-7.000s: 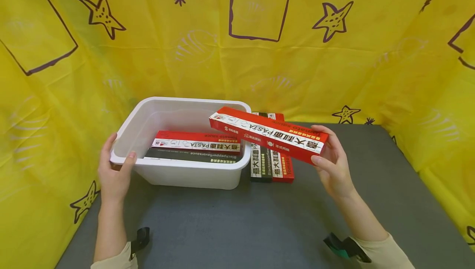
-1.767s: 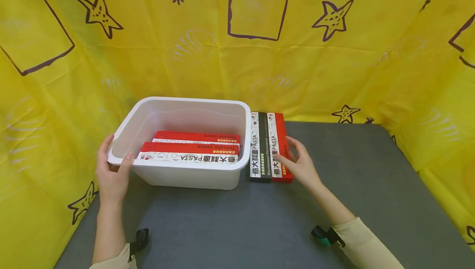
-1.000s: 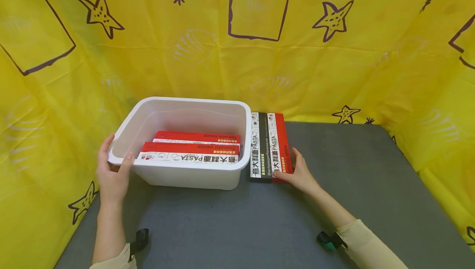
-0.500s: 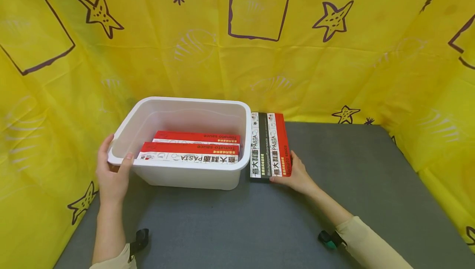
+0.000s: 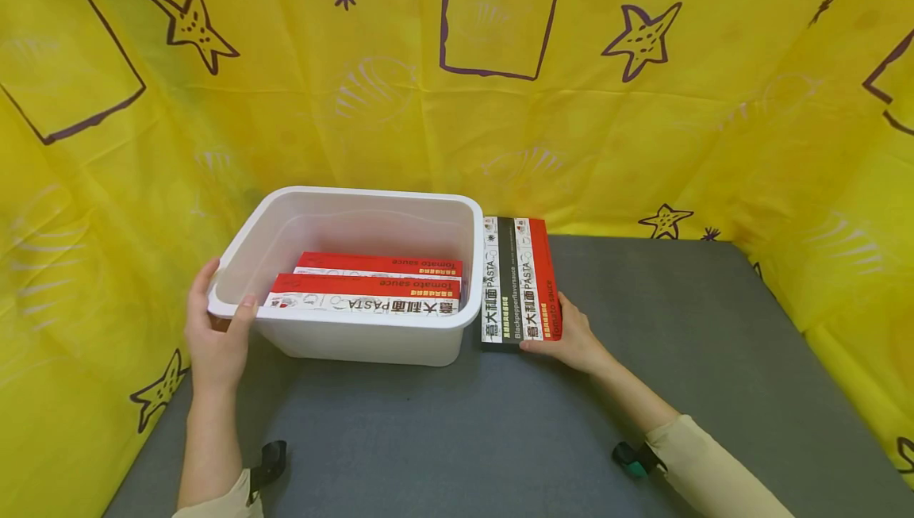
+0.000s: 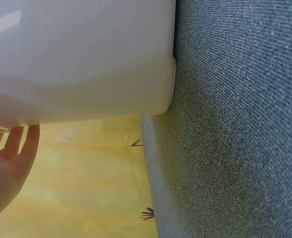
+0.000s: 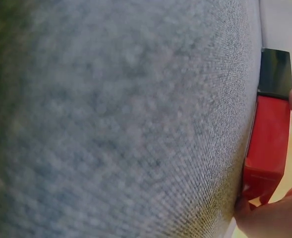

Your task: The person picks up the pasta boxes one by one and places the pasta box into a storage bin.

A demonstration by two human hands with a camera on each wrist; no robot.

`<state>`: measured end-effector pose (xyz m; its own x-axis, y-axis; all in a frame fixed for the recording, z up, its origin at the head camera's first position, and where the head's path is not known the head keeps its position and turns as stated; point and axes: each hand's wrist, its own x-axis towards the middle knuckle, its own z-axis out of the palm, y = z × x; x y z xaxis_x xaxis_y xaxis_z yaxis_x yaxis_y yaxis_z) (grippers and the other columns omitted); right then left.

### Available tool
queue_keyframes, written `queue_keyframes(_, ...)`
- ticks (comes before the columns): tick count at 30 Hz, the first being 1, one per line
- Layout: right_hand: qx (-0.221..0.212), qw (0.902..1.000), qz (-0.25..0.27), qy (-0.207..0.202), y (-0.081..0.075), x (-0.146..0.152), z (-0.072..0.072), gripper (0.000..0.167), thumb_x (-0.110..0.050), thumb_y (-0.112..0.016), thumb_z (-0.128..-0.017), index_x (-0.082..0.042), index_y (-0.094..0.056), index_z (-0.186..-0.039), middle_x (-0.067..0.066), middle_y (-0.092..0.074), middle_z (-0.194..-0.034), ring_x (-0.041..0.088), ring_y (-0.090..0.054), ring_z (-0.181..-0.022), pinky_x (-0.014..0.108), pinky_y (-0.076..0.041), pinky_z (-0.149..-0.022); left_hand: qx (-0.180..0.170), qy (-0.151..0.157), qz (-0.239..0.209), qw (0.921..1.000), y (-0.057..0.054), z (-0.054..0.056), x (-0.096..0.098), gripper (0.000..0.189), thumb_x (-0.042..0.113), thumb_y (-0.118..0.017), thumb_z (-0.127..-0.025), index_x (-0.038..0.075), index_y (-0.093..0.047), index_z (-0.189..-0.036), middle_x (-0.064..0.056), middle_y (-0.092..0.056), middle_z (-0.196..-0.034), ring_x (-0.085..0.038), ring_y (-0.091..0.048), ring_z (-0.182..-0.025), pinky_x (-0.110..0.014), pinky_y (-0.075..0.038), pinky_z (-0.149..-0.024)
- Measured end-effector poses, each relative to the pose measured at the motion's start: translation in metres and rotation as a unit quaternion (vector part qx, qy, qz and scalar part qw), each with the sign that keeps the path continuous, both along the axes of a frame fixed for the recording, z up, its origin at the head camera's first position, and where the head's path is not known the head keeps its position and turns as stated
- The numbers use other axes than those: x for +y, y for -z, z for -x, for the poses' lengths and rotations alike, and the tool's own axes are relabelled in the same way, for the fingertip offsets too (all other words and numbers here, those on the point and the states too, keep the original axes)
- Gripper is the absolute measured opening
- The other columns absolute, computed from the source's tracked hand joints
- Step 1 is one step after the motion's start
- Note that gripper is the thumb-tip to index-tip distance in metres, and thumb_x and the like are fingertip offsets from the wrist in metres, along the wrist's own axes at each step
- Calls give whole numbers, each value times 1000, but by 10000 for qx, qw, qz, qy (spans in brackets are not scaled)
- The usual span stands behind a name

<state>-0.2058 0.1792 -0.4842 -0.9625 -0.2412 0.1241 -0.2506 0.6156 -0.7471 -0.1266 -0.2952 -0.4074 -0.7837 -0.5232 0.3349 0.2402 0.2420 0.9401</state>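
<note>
My left hand (image 5: pixel 217 339) holds the left rim of a white plastic tub (image 5: pixel 357 342), thumb over the near corner; in the left wrist view its fingers (image 6: pixel 27 148) lie against the tub's outer wall. Two red tomato-sauce pasta boxes show inside the tub, one nearer (image 5: pixel 367 286) and one behind (image 5: pixel 378 262). Right of the tub, a dark black-pepper pasta box (image 5: pixel 508 280) and a red pasta box (image 5: pixel 546 280) lie side by side. At the red one's near end, my right hand (image 5: pixel 574 335) grips the corner, thumb across the end, fingers along the right side.
A dark grey tabletop (image 5: pixel 428 431) lies under everything. Yellow cloth (image 5: pixel 485 137) with purple drawings rises behind and on both sides. The tub's right wall stands close beside the dark pasta box.
The red pasta box held over the tub seven seconds ago now lies inside it. My right hand has slid toward the other red box's near end and grips it. My left hand stays.
</note>
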Motion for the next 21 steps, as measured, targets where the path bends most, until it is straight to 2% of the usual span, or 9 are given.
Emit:
queue_keyframes(11, -218, 9997, -91, 7, -2, 3, 0, 95, -38, -88, -67, -3, -39, -140, 10, -57, -113, 27, -52, -102, 42, -42, -84, -162, -29, 48, 9999, 0, -1, 1, 64, 14, -64, -86, 28, -45, -145, 1, -48, -136, -19, -45, -114, -13, -46, -82)
queue_keyframes(21, -322, 9994, -152, -35, -3, 5, 1, 98, -39, -87, -69, -2, -36, -144, 12, -56, -118, 27, -51, -104, 43, -42, -86, -119, -1, 3, 9999, 0, 0, 0, 64, 14, -65, -85, 28, -45, -145, 1, -48, -136, -19, -45, -114, -14, -46, -82)
